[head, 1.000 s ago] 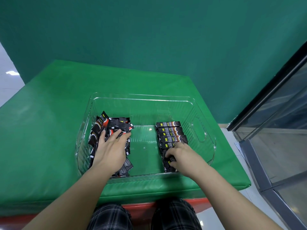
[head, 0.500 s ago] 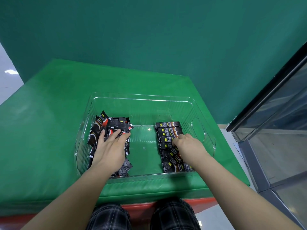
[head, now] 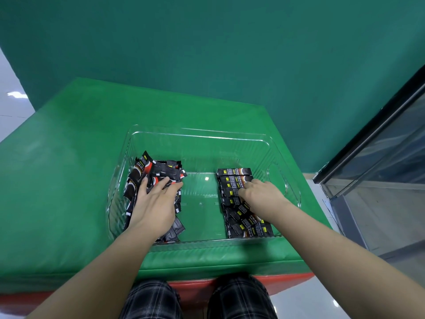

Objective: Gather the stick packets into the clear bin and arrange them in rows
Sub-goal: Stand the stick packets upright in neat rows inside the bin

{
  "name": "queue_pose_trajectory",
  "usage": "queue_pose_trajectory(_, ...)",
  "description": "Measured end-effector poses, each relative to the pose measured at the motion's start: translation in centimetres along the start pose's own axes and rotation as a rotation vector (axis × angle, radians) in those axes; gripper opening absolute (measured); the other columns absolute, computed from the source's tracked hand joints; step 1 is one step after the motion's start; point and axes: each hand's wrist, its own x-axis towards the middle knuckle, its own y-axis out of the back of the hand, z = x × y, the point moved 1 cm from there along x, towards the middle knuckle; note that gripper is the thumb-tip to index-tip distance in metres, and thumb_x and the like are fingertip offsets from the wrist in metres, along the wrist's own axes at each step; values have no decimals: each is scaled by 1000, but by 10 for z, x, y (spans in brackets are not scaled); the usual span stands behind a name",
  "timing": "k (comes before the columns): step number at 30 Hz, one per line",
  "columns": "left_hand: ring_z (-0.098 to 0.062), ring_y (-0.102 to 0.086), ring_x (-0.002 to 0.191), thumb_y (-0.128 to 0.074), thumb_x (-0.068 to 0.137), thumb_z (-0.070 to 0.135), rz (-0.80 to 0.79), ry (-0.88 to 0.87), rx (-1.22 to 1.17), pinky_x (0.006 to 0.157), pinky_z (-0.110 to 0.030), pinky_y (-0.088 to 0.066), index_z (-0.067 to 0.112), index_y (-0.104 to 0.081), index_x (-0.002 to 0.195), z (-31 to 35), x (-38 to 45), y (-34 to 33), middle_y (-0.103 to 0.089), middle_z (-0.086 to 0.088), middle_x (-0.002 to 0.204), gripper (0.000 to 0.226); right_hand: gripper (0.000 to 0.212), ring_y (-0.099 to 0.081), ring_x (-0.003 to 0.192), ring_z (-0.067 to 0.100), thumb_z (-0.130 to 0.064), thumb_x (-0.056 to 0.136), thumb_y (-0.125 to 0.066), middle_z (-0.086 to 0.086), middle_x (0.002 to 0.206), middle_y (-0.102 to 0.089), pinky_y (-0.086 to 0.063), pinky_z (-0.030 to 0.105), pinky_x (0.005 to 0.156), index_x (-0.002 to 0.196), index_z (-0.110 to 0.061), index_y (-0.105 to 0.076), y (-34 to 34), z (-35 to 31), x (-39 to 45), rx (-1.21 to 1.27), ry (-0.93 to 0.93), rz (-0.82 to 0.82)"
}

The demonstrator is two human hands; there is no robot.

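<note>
Since a second ago the right hand [head: 259,195] has moved from the near end of the row of stick packets [head: 234,180] up to its middle, fingers curled onto them; whether it pinches one I cannot tell. The left hand [head: 154,203] stays flat, fingers straight, on the loose pile [head: 147,168]. Both groups lie inside the clear bin [head: 197,134] on the green desk [head: 57,169]. A glass door [head: 386,169] stands to the right.

Black stick packets [head: 234,180] inside clear bin [head: 197,134]
</note>
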Motion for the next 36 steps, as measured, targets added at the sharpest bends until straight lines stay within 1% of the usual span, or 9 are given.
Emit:
queue_pose_trajectory(3, -9, -9, 149, -43, 93, 6, -2, -2, 1, 117, -45, 10, 25, -23, 152, -1, 0, 0, -53, 5, 142, 65, 37, -48, 107, 23, -6, 86, -54, 7, 117, -54, -41, 33, 82, 122, -12, -49, -1, 2, 0, -6, 26, 13)
queue_pose_trajectory(8, -8, -9, 149, -44, 92, 6, -3, -2, 4, 117, -44, 9, 26, -22, 152, 0, 1, -1, -52, 6, 143, 66, 38, -48, 109, 22, -22, 87, -59, 5, 118, -53, -40, 34, 85, 122, -13, -49, 3, 2, 0, -1, 48, -5)
queue_pose_trajectory(14, -9, -9, 149, -44, 92, 6, -1, -1, 3, 117, -44, 10, 26, -22, 152, 0, 0, -1, -52, 5, 143, 66, 33, -49, 107, 21, -24, 86, -60, 3, 114, -57, -39, 35, 87, 116, -15, -51, 2, 2, 1, 22, 60, 4)
queue_pose_trajectory(18, -9, -9, 149, -44, 93, 7, -1, -1, 2, 117, -44, 10, 26, -22, 152, -1, 0, -2, -52, 5, 142, 66, 24, -49, 99, 19, -26, 86, -60, 1, 109, -59, -39, 35, 89, 107, -17, -54, 0, 3, 0, 50, 56, -1)
queue_pose_trajectory(20, -8, -9, 149, -44, 93, 7, -2, -1, 2, 117, -44, 10, 26, -22, 152, -1, 1, -1, -53, 6, 142, 65, 22, -51, 102, 19, -23, 86, -59, 0, 110, -60, -39, 36, 91, 107, -17, -56, 1, 4, -2, 73, 50, 3)
queue_pose_trajectory(24, -8, -9, 148, -43, 94, 8, 3, -1, -5, 116, -43, 10, 26, -23, 152, -2, 1, -2, -52, 5, 143, 64, 23, -52, 107, 19, -22, 85, -63, -3, 113, -61, -41, 33, 87, 108, -22, -59, 4, 6, -8, 199, 69, 28)
queue_pose_trajectory(28, -8, -10, 148, -45, 93, 8, 10, 1, -9, 115, -43, 11, 27, -25, 151, -2, 2, -4, -54, 6, 141, 64, 29, -54, 106, 17, -26, 82, -70, -3, 112, -62, -47, 34, 86, 109, -22, -61, -2, 0, -18, 282, 145, -48)
queue_pose_trajectory(32, -8, -11, 148, -44, 94, 8, 19, -5, -8, 116, -43, 10, 27, -25, 151, -3, 1, -5, -53, 4, 142, 63, 34, -53, 107, 19, -29, 83, -69, -1, 116, -60, -47, 36, 86, 114, -20, -58, -7, -6, -23, 246, 176, -53)
queue_pose_trajectory(36, -8, -11, 148, -43, 94, 8, 20, -4, -2, 116, -44, 9, 26, -25, 151, -3, 0, -4, -52, 3, 143, 62, 30, -55, 101, 21, -33, 83, -66, 0, 111, -61, -48, 34, 81, 109, -19, -58, -9, -8, -23, 224, 173, -3)
